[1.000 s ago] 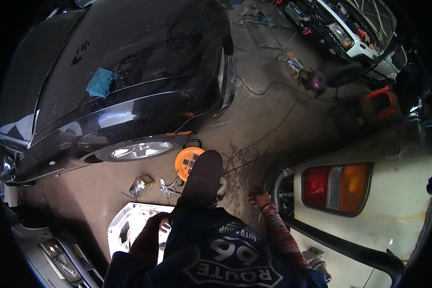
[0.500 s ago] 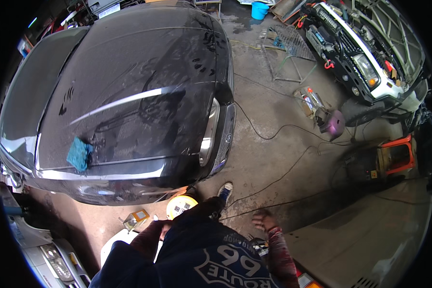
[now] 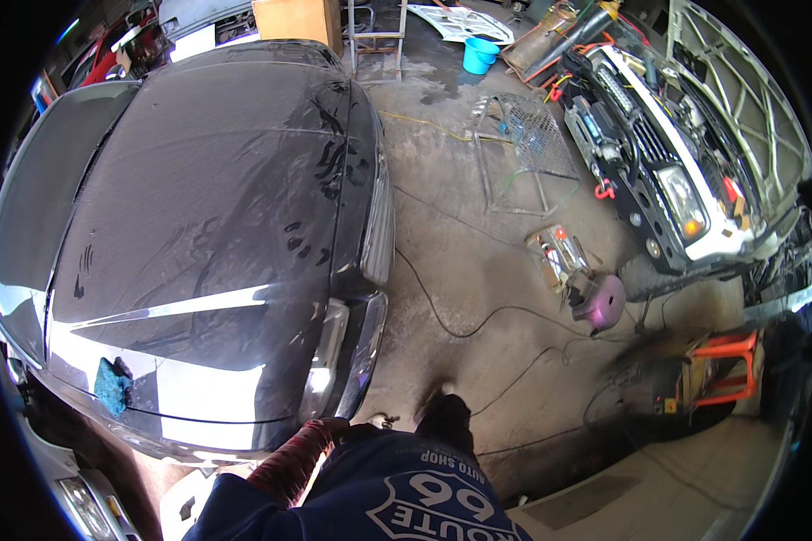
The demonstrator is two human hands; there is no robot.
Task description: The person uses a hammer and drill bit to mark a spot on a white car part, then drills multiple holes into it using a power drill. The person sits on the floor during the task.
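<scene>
My left hand (image 3: 332, 426), below a red patterned sleeve, is low beside the front corner of a dusty dark car (image 3: 189, 216). The fingers are too dark and small to read, and I cannot tell whether the hand touches the car. Just right of it lies a small light object (image 3: 383, 421) that I cannot make out. A blue-green cloth (image 3: 113, 386) rests on the near side of the car's hood, away from my hand. Smears and finger marks run across the dust. My right hand is out of view.
Across the aisle stands a white vehicle (image 3: 695, 194) with its hood up. A metal mesh stand (image 3: 528, 149), a blue bucket (image 3: 481, 56), a box of tools (image 3: 559, 257), a purple rounded part (image 3: 602, 302) and an orange-framed stool (image 3: 731, 370) stand about. Dark cables (image 3: 465, 334) cross the floor.
My view has moved forward along the aisle, so the car sits lower and further left. My left hand has come up to the car's corner. My right hand has left the view.
</scene>
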